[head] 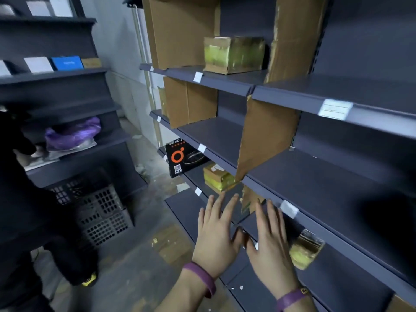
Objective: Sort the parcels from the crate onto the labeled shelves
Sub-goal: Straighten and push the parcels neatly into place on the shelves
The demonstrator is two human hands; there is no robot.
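Parcel, low: the yellow-taped parcel (305, 248) lies on a low shelf (351, 275) near its front edge, just right of the right hand, apparently not touched.
Parcel, low, axis: blurred. It looks skewed, one corner toward the aisle, and I cannot tell its long axis.
Parcel, top: a second taped parcel (234, 55) sits near the front edge of the upper shelf (225, 81), between cardboard dividers. Its long axis runs along that edge and its short end faces left.
Parcel, middle: a third parcel (218, 177) rests against the foot of a cardboard divider (267, 136).
Left hand (216, 235): flat, fingers spread, holding nothing.
Right hand (270, 242): the same, empty, below a paper shelf label (289, 209).
Crate (101, 210): black, on the floor at left, contents not legible.
Risk 1: a sweep of the right hand could knock the skewed low parcel off the front edge.
Risk 2: the labels are unreadable here, so a parcel could go to the wrong bay.
Risk 3: the torn dividers could buckle if pushed.
Risk 4: a person in dark clothes (22, 199) stands beside the crate, so reaching back could mean a collision.
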